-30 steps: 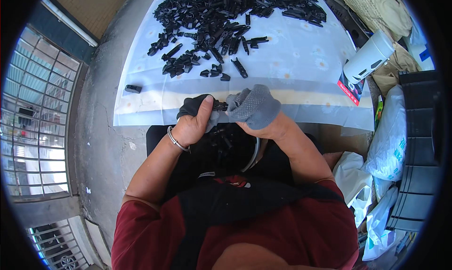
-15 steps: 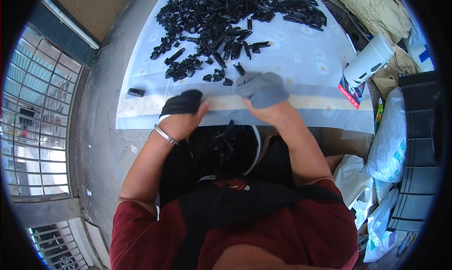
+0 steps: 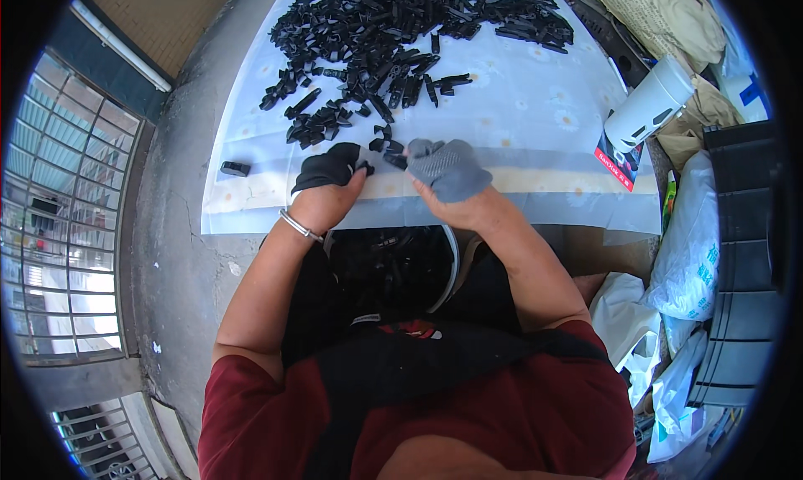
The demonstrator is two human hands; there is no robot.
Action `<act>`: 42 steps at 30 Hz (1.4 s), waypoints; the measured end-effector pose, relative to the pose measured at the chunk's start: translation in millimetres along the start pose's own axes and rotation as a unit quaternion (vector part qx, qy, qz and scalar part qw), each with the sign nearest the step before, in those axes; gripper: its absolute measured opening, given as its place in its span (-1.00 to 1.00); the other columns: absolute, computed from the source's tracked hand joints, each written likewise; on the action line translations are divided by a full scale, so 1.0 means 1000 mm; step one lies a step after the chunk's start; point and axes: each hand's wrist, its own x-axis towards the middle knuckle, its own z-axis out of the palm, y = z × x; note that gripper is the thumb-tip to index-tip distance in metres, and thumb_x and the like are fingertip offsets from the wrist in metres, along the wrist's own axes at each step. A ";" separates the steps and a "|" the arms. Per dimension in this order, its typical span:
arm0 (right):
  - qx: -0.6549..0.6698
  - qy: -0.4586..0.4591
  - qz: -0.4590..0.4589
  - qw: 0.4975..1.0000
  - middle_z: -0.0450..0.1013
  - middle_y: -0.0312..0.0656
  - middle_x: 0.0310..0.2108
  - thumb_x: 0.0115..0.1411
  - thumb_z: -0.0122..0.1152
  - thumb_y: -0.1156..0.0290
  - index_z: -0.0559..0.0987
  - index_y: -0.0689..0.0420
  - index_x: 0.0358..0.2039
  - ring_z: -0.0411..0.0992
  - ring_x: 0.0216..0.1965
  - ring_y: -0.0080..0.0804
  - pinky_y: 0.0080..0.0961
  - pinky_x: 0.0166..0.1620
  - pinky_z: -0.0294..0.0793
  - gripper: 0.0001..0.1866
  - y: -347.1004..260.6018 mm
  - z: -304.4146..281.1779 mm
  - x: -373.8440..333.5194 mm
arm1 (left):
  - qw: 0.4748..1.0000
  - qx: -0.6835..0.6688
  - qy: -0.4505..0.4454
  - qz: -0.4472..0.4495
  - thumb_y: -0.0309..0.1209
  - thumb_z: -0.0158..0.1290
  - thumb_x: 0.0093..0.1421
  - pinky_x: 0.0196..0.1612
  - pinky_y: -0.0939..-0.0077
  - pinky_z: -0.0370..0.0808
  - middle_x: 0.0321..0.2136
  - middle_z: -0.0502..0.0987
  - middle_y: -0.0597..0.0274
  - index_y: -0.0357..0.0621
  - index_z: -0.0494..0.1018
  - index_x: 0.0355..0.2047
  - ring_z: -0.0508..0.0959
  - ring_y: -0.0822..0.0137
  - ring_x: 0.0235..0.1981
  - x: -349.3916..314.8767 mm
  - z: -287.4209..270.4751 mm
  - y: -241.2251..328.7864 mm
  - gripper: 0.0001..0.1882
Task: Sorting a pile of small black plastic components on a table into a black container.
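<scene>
My left hand (image 3: 324, 179), in a black glove with bare fingertips, is closed on a small black plastic piece (image 3: 365, 166) near the table's front edge. Facing it, my right hand (image 3: 450, 172) in a grey glove pinches a longer black plastic part (image 3: 394, 159) that points toward the left hand. A narrow gap separates the two pieces. Just beyond the hands lie several loose black pieces (image 3: 381, 132), and behind them a big heap of black plastic parts (image 3: 368, 20) spreads over the table. One lone black part (image 3: 235, 169) rests left of my left hand.
A pale flowered cloth (image 3: 535, 112) covers the table. Below its front edge, between my legs, stands a round tub (image 3: 457, 262) with black parts inside. At right are a white tumbler (image 3: 650, 104), a red-and-black card (image 3: 617, 164), plastic bags (image 3: 687, 246) and black drawers (image 3: 740, 262).
Black parts that were falling above the tub no longer show in the air. My hands have come closer together, the right one moving left, and both now hold black pieces.
</scene>
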 end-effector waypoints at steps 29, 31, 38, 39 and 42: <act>-0.032 0.024 -0.137 0.990 0.40 -0.22 -0.49 -0.05 0.11 0.37 0.47 0.08 -0.42 0.37 -0.46 -0.26 -0.35 -0.41 0.32 -0.85 -0.024 -0.002 -0.013 | 0.958 -0.279 -0.004 -0.059 -0.25 -0.24 0.26 -0.53 0.45 0.28 -0.69 0.37 0.14 -0.26 0.36 -0.57 0.36 0.31 -0.64 -0.040 0.007 0.030 -0.62; -0.013 0.061 -0.138 0.988 0.38 -0.21 -0.51 -0.07 0.10 0.37 0.45 0.07 -0.44 0.36 -0.46 -0.27 -0.35 -0.41 0.32 -0.86 -0.027 0.014 -0.013 | 0.971 -0.230 0.062 0.012 -0.32 -0.27 0.25 -0.52 0.32 0.29 -0.69 0.37 -0.04 -0.27 0.32 -0.61 0.38 0.02 -0.63 -0.041 0.013 0.033 -0.64; 0.100 -0.089 -0.057 0.989 0.44 -0.21 -0.28 -0.03 0.07 0.36 0.50 0.10 -0.35 0.39 -0.27 -0.23 -0.32 -0.22 0.35 -0.80 -0.039 0.008 -0.011 | 0.989 -0.137 -0.054 0.021 -0.33 -0.22 0.21 -0.43 0.18 0.33 -0.59 0.42 -0.13 -0.27 0.37 -0.56 0.42 -0.10 -0.51 -0.044 -0.007 0.020 -0.69; 0.099 -0.088 -0.055 0.990 0.44 -0.21 -0.28 -0.03 0.07 0.36 0.50 0.10 -0.35 0.39 -0.27 -0.23 -0.32 -0.22 0.35 -0.80 -0.038 0.001 -0.008 | 0.984 -0.121 -0.133 0.017 -0.25 -0.20 0.20 -0.38 0.19 0.36 -0.54 0.44 -0.14 -0.26 0.42 -0.50 0.44 -0.09 -0.48 -0.040 -0.020 0.022 -0.66; -0.006 -0.068 -0.021 0.997 0.43 -0.15 -0.20 0.01 0.02 0.39 0.53 0.05 -0.27 0.38 -0.18 -0.16 -0.34 -0.08 0.32 -0.75 -0.008 -0.017 0.009 | 0.985 0.078 -0.117 0.098 -0.17 -0.11 0.17 -0.44 0.27 0.39 -0.57 0.46 -0.08 -0.26 0.44 -0.45 0.46 -0.03 -0.55 -0.033 -0.027 0.001 -0.64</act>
